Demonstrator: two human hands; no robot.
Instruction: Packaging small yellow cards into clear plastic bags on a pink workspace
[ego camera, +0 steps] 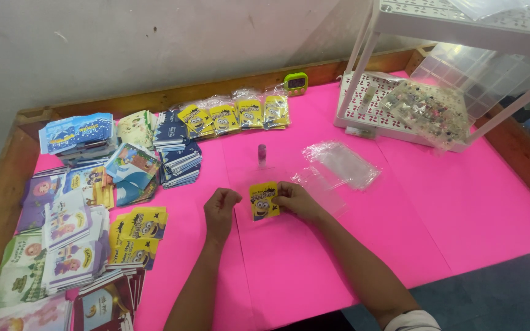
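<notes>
Gripping of a small yellow card is seen at its right edge by the right hand, fingers pinched shut on it; the left hand is curled into a loose fist just left of the card, and contact with it cannot be told. One card is held: flat, rectangular, glossy, printed with a goggle-eyed cartoon figure, apparently sleeved in clear film, low over the pink table cover, a smooth matte sheet laid in overlapping panels inside a raised wooden rim. Just behind the card one small upright vial with a purple top is stood. To the right of the card and behind it, two crinkled clear plastic sleeves are laid, thin and shiny, one touching the right hand's side. Further behind the card, four bagged packs of yellow cards are set in a row, glossy wrap on each, with one small green timer beyond them at the rim. Left of the card, loose stacks of printed booklets are spread, thin paper, mixed blue, purple, green and yellow covers; count not readable. Two dark blue stacks are placed between them and the packs. Far right of the card, one white perforated plastic rack is stood, with a clear bag of small mixed beads on its lower shelf.
</notes>
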